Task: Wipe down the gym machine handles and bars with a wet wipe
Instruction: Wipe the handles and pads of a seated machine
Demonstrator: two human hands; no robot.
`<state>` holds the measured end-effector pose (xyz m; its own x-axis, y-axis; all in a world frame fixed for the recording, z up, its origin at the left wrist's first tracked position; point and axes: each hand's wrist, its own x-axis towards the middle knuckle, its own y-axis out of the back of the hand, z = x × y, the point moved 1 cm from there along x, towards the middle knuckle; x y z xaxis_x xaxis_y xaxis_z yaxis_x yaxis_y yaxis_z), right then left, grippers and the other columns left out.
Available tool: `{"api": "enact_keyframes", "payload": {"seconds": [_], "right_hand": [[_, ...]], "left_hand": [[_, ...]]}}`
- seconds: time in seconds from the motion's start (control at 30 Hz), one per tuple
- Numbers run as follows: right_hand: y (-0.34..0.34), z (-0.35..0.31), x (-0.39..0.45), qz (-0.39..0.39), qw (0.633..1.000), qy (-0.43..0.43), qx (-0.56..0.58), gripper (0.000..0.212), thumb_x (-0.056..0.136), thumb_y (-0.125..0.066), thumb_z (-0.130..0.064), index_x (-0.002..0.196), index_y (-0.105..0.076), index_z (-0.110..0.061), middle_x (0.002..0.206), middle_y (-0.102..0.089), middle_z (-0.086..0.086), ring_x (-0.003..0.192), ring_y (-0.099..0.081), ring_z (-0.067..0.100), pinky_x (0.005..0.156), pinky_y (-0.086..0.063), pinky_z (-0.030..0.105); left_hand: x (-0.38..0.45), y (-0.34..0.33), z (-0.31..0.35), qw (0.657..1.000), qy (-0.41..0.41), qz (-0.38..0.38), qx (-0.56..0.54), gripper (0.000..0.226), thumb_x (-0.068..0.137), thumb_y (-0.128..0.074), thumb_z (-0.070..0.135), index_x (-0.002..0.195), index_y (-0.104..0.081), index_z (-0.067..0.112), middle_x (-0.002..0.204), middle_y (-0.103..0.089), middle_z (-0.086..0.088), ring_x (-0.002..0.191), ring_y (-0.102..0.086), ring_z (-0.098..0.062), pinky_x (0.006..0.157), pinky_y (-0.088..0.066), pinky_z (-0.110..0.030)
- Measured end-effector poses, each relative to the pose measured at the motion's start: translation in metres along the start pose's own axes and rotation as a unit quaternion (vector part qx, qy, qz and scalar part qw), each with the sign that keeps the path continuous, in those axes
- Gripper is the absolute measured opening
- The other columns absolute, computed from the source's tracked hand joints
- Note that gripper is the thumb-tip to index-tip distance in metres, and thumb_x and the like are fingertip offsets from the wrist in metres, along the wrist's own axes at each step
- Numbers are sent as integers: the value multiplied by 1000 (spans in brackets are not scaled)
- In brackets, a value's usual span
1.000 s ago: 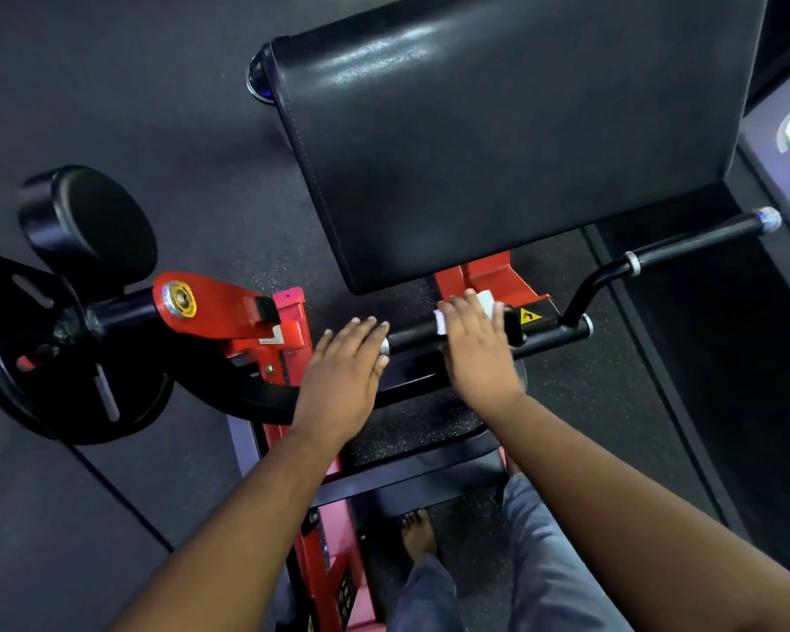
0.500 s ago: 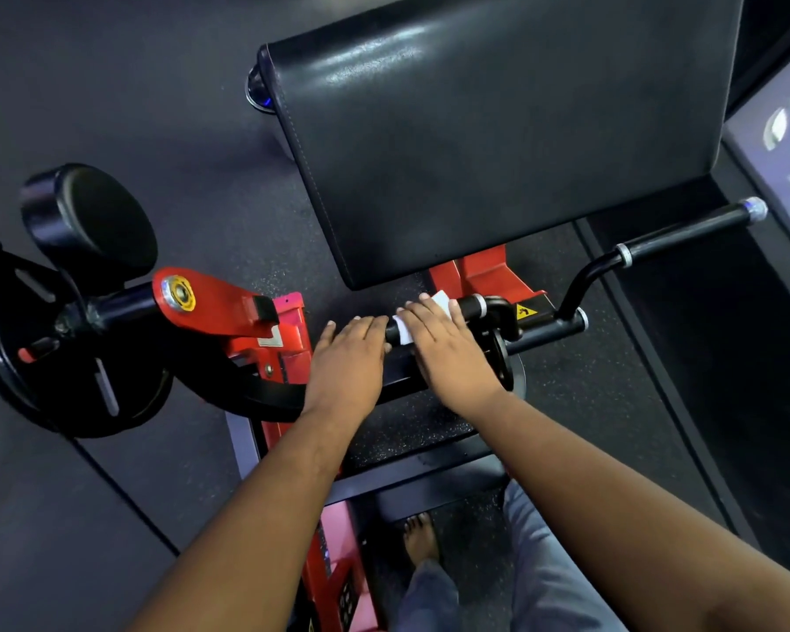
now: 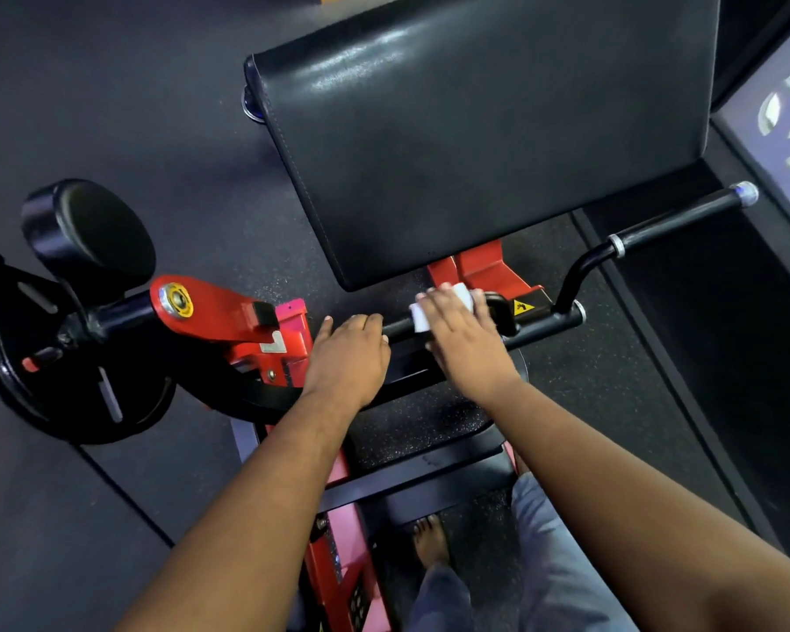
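Wet wipe (image 3: 439,310) is pressed on the crossbar (image 3: 543,323), frame centre, by right hand (image 3: 464,339); bar beside is gripped by left hand (image 3: 347,353). Risk: angled handle (image 3: 676,221) upper right is missed.

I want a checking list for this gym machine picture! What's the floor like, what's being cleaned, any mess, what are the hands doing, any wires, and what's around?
Surface: dark speckled rubber floor.
Job's things: white wet wipe wrapped on the black handle bar; a second angled handle sticks out to the right, untouched.
Clutter: nothing seen.
Hands: right hand grips the wipe around the bar; left hand rests on the bar beside it, fingers curled over it.
Cables: nothing seen.
Surroundings: big black arm pad above the bar, red frame, black weight plate at left, a bare foot below.
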<state>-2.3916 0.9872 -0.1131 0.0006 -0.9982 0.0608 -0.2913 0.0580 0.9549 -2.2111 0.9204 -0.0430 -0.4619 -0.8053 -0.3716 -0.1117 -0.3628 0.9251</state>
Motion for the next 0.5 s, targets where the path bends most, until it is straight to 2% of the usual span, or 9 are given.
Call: {"api": "enact_keyframes", "payload": {"seconds": [0.07,0.1,0.2,0.27,0.3,0.37,0.4,0.43,0.5], "right_hand": [[0,7,-5,0,996,-86,-12,74,99,-57,-33,160,-21,-11,165,-25,9,156,-9,28,123,-12,61],[-2,2,-6,-1,996,-88,2,74,100,-53,-37,160,-20,-9,166,-23,11,157,-7,30,123,-12,61],[-10,-21,-11,-14,997,45,54,68,104,-46,-39,160,-21,-9,168,-19,9,157,-6,27,125,-9,56],[-6,-13,-13,-2,995,80,56,62,106,-45,-35,160,-25,-12,168,-23,5,157,-11,23,125,-9,55],[-5,-3,-12,13,997,45,60,58,106,-44,-32,159,-29,-13,166,-26,4,156,-14,22,124,-12,58],[-3,10,-10,30,993,-84,83,53,108,-38,-32,157,-33,-14,164,-30,5,156,-16,24,123,-13,61],[-2,7,-8,31,987,-122,96,53,107,-33,-33,156,-34,-14,164,-32,6,156,-16,25,123,-12,61],[0,-3,-6,30,986,-118,110,54,106,-29,-34,156,-36,-12,163,-32,7,155,-17,27,123,-11,60],[-2,-26,-4,9,992,-21,127,56,105,-28,-33,155,-37,-11,163,-33,8,154,-20,28,124,-10,58]], "left_hand": [[2,2,-1,1000,0,-14,-6,47,110,-30,32,153,-40,18,150,-52,-3,137,-50,-21,126,-21,-47],[3,3,-1,1000,0,-18,-10,48,110,-29,32,154,-38,18,152,-51,-3,138,-49,-21,126,-21,-47],[1,3,-3,1000,-11,-24,-5,56,111,-28,38,162,-21,17,160,-42,-3,146,-42,-21,126,-20,-48],[-3,1,-7,1000,-26,-17,4,63,110,-32,40,164,-10,16,160,-42,-4,147,-39,-20,127,-18,-48],[-5,-1,-9,999,-31,-8,3,63,110,-36,39,163,-12,16,158,-45,-4,146,-41,-20,127,-18,-47],[-7,-4,-9,999,-36,14,-5,56,108,-44,37,157,-26,17,152,-50,-3,140,-49,-20,126,-20,-47],[-7,-6,-9,999,-36,23,-7,50,107,-47,36,151,-34,18,149,-53,-3,136,-52,-20,126,-22,-47],[-7,-6,-8,999,-34,31,-7,44,106,-48,35,146,-39,19,146,-55,-2,132,-55,-20,125,-25,-47],[-5,-7,-7,999,-32,35,-5,39,106,-48,34,141,-43,20,143,-57,-1,129,-57,-20,123,-26,-47]]}}
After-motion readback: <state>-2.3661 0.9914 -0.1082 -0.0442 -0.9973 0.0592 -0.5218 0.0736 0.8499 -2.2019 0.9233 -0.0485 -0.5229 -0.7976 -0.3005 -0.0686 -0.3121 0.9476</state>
